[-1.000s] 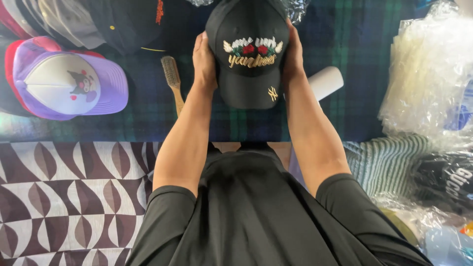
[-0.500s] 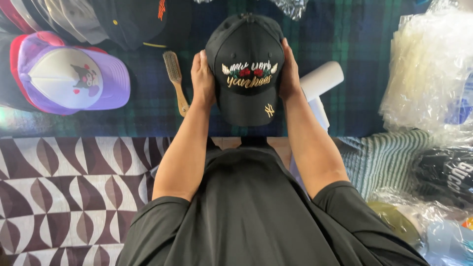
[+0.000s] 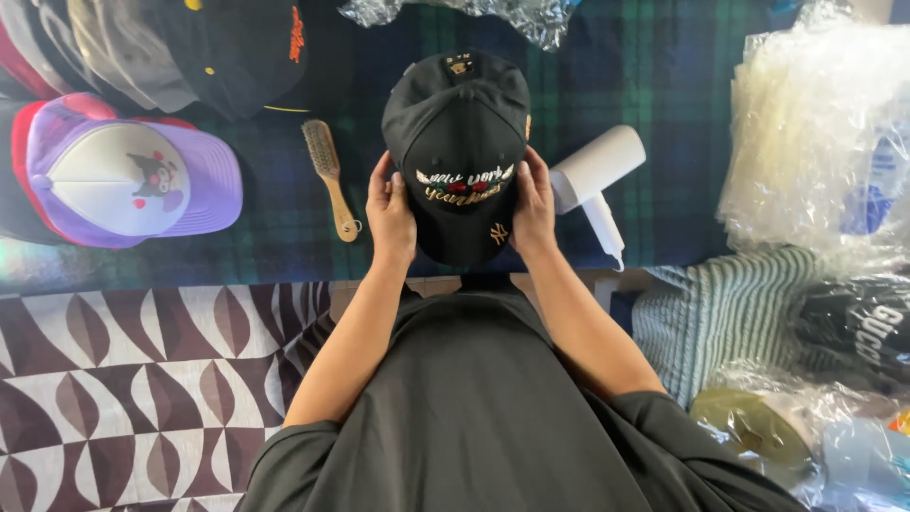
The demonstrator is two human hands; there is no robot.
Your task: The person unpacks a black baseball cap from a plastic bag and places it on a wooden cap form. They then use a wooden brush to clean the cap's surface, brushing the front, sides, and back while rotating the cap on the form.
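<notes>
Black cap [image 3: 462, 142] with embroidered lettering and red flowers on its front panel is being held between both hands above the dark tartan cloth [image 3: 664, 85]. Left hand [image 3: 390, 210] is clasping one side of the cap, fingers curled against the panel; right hand [image 3: 533, 204] is clasping the opposite side in the same manner. Both grips are closed firmly on the cap, brim pointing toward the person's body, crown pointing away.

Just outside the left hand, a wooden-handled brush [image 3: 330, 176] is lying on the cloth. Farther out on that side, a purple and white cap [image 3: 133, 180] is resting, with a stack of caps [image 3: 171, 47] beyond it. Just outside the right hand, a white handheld appliance [image 3: 595, 175] is lying close to the knuckles. Well beyond it, clear plastic bags [image 3: 815, 133] are piling up.
</notes>
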